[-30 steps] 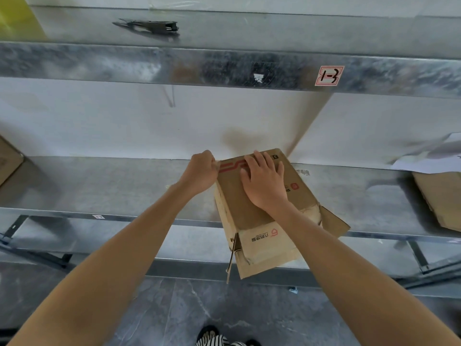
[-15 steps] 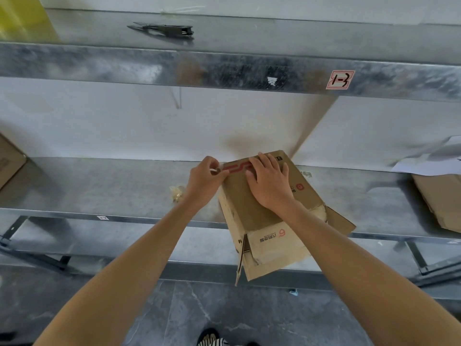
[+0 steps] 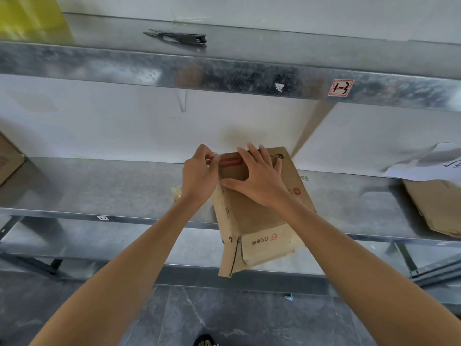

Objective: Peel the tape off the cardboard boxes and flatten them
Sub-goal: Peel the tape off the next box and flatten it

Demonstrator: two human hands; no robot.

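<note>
A brown cardboard box (image 3: 254, 216) with red printing lies on the middle galvanised metal shelf (image 3: 99, 188). Its near end hangs out over the shelf's front edge, with the end flaps there loose and hanging down. The left hand (image 3: 198, 176) is at the box's far left corner, thumb and fingertips closed in a narrow pinch on a clear tape strip (image 3: 216, 156). The strip is blurred, so how much of it is lifted cannot be told. The right hand (image 3: 262, 178) lies flat on the box's top face, fingers spread and straight, thumb stretched toward the left edge, pressing down.

A small crumpled wad of tape (image 3: 176, 193) sits on the shelf just left of the left wrist. Flattened brown cardboard (image 3: 434, 203) under white paper (image 3: 429, 166) lies toward the shelf's right end. A black hand tool (image 3: 178, 38) rests on the upper shelf (image 3: 249, 71).
</note>
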